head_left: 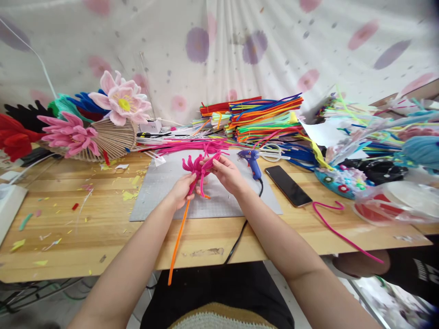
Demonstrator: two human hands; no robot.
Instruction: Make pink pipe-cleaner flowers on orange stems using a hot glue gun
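Note:
Above the grey cutting mat (154,201), both hands are closed on a magenta pipe cleaner flower (193,164). My left hand (183,188) grips its base from the left. At the flower's right side, the fingers of my right hand (224,171) pinch a magenta loop that bends downward. An orange pipe cleaner (179,242) hangs from below my left hand past the table's front edge. On the mat's right part lies a blue glue gun (253,163), its black cord running toward the front edge.
A black phone (288,185) and a loose magenta pipe cleaner (338,228) lie to the right. Bundles of coloured pipe cleaners (267,116) are stacked at the back. Finished flowers (120,100) stand at the left, with yellow scraps (128,195) before them. Another person's arm (363,265) shows at the right.

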